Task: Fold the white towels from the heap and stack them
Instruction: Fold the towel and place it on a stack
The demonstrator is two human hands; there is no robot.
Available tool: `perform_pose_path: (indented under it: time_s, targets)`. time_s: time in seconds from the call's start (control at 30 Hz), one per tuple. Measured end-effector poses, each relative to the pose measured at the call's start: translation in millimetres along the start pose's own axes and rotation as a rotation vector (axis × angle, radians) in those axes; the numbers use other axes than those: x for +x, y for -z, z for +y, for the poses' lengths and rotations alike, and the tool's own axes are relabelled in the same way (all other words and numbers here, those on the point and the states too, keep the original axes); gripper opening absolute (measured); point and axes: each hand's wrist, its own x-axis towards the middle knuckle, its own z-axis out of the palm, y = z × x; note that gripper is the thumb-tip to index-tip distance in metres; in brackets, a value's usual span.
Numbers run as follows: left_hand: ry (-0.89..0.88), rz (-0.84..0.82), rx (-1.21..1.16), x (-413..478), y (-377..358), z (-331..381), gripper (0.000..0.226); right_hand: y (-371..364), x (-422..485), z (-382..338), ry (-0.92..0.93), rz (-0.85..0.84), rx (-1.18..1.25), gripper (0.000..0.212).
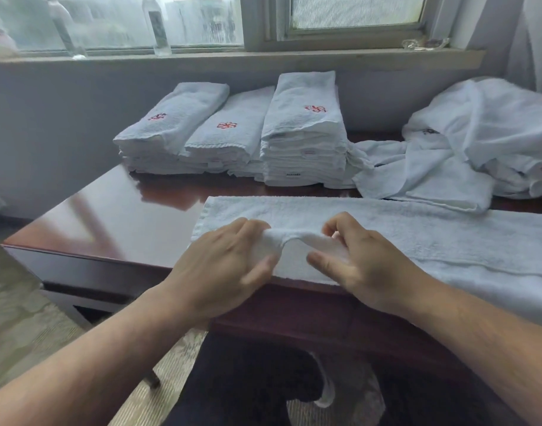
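A long white towel lies folded lengthwise along the near edge of the dark wooden table, running off to the right. My left hand and my right hand both pinch a raised ridge of its cloth near the left end, a short gap between them. Behind stand three stacks of folded white towels with red flower marks on top. The heap of unfolded white towels lies at the back right.
A windowsill with two glass bottles runs behind the stacks. The table's left part shows bare glossy wood. Patterned carpet lies below on the left. My dark-clothed legs sit under the table's front edge.
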Motion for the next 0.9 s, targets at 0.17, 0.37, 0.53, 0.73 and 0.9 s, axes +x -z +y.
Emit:
perform_pose_path:
  time_s: [0.17, 0.37, 0.53, 0.73, 0.9]
  targets:
    - [0.010, -0.164, 0.085, 13, 7, -12, 0.056, 13, 2, 2, 0.034, -0.058, -0.181, 0.028]
    - [0.112, -0.141, -0.026, 37, 40, -28, 0.043, 50, 12, 5, -0.023, -0.192, -0.437, 0.012]
    - [0.166, -0.096, 0.124, 72, 40, -41, 0.020, 64, 36, 17, -0.086, -0.080, -0.508, 0.016]
    - [0.255, -0.107, 0.291, 107, 18, -60, 0.024, 57, 71, 37, -0.163, -0.051, -0.597, 0.023]
    - [0.323, -0.211, 0.301, 107, 4, -74, 0.013, 48, 91, 50, -0.228, -0.069, -0.638, 0.026]
